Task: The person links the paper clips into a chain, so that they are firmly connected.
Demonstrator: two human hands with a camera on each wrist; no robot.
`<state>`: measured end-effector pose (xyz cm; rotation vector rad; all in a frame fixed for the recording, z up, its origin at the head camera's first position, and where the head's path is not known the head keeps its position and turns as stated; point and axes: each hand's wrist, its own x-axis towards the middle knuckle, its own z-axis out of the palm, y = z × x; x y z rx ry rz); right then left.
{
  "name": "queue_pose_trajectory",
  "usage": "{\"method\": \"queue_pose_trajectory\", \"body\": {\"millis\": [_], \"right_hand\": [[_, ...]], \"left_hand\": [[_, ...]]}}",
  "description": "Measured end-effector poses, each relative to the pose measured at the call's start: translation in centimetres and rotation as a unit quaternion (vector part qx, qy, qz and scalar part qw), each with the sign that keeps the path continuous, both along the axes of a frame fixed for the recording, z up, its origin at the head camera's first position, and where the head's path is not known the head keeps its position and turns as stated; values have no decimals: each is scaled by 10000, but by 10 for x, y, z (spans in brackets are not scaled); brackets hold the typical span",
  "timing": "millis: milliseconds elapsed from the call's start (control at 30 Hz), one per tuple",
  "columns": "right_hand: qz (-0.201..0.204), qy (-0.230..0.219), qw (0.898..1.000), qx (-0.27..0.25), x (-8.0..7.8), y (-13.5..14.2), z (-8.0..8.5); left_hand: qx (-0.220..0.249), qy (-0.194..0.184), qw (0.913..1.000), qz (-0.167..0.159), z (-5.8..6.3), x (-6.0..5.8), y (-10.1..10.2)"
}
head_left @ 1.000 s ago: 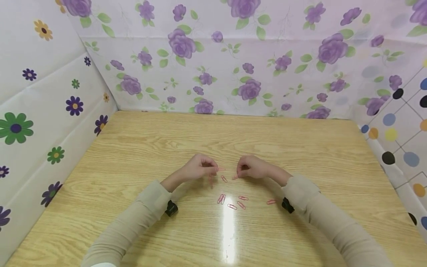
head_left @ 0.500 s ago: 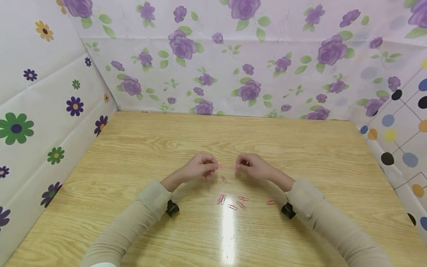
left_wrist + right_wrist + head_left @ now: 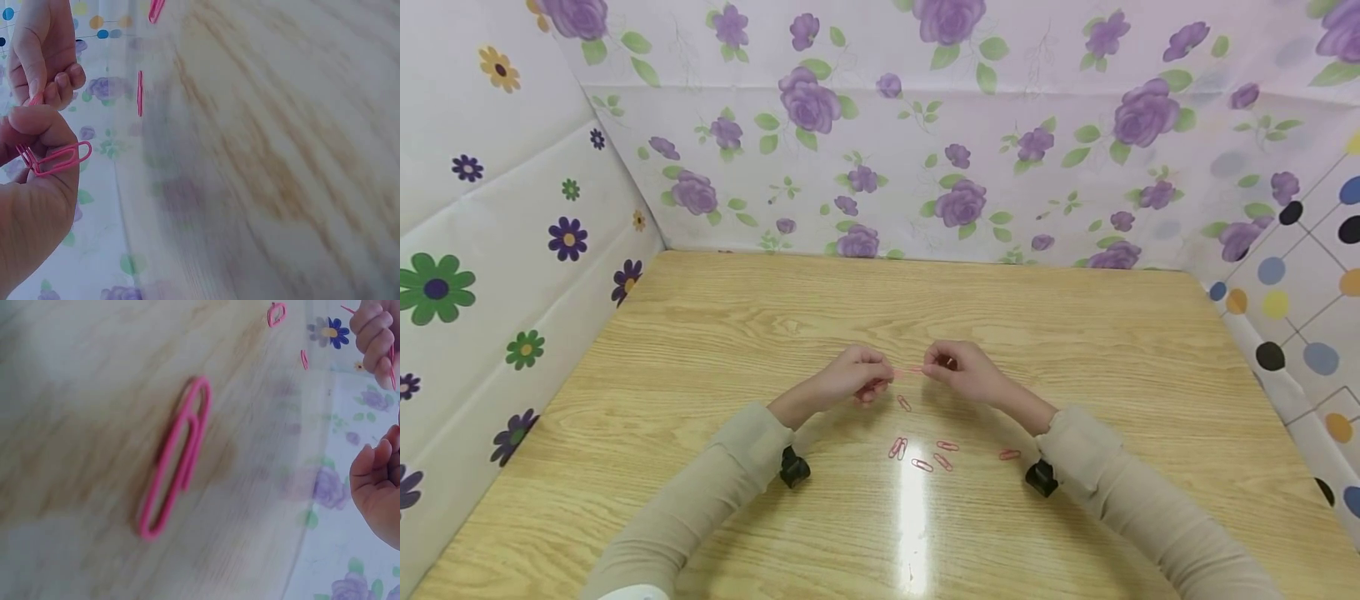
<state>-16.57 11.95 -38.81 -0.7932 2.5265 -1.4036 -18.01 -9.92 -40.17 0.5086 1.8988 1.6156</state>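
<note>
The flowered cloth (image 3: pixel 895 150) rises behind the far edge of the tabletop (image 3: pixel 737 308), whose near edge is out of view. From the near side come the left sleeve (image 3: pixel 685 500) and the right sleeve (image 3: pixel 1157 500), with a black device at each wrist. The left hand (image 3: pixel 850 377) and right hand (image 3: pixel 967 372) face each other about midway between the left and right edges, raised off the surface.

Each hand pinches a pink paperclip between thumb and finger. The left hand also has linked clips (image 3: pixel 62 159) gathered against its curled fingers. Half a second ago a gap stood between the two pinched clips; now the right hand has come in and up, and the left clip (image 3: pixel 898 374) and right clip (image 3: pixel 916 369) meet end to end or nearly so. For the work, that probably means the right clip is being lined up with the linked ones; whether it is hooked on cannot be told.

The loose clips lie unmoved: a single clip (image 3: pixel 904 403) just on the near side of the hands, a touching pair (image 3: pixel 898 448) nearer the near edge, three clips (image 3: pixel 943 460) beside those, and a lone clip (image 3: pixel 1010 455) closest to the right edge.
</note>
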Motion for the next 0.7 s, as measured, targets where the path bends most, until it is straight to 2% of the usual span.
{"method": "queue_pose_trajectory", "body": {"millis": [100,200,267,433,500,700], "right_hand": [[12,62,10000,-77,9,-5,14],[-1,161,9998,-135,12,-8,17],[-15,254,9995,-176,13,-9,17],[-57,532,9981,-302,-1,-5,-12],[-71,673,9972,-328,-7,-4,-22],[-45,1118,9933,-288,-4,-4,-23]], "left_hand": [[76,-174,9998,8,0,0,3],[146,-317,9994,-6,0,-1,5],[200,-426,9989,-3,5,1,6],[335,-669,9971,132,4,1,7],[404,-755,9962,175,-1,-1,7],[557,-940,9939,129,2,-1,6]]}}
